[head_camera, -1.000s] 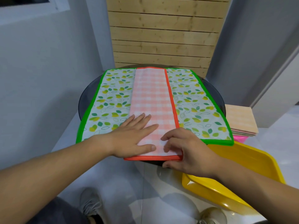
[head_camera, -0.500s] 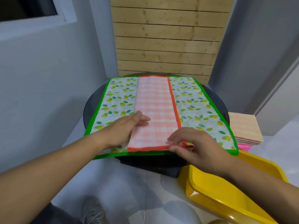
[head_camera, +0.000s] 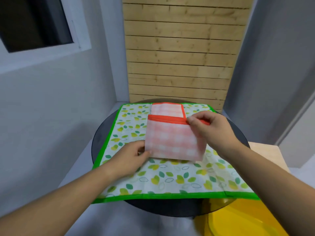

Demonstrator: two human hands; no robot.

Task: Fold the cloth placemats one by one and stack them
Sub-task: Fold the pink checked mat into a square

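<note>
The pink checked placemat (head_camera: 173,140) is held mid-fold over the leaf-print placemat (head_camera: 170,181) on the counter (head_camera: 163,208). Its red hem is pinched by the right hand (head_camera: 211,128) and its near-left corner is gripped by the left hand (head_camera: 129,159), seemingly so the edges can be matched.

One view only: head cam, wide-angle. It sits above the 6 o'clock edge of the round desk (head_camera: 163,207), pitched forward and down. Close range: both forearms enter from the bottom corners, with the left hand (head_camera: 129,159) and right hand (head_camera: 209,128) mid-frame on the pink checked placemat (head_camera: 175,142). Slatted wood wall (head_camera: 180,57) at 12 o'clock, window (head_camera: 34,23) at 10 o'clock, yellow tub (head_camera: 238,218) cropped at 5 o'clock. Wall edges lean outward toward the frame sides.
</note>
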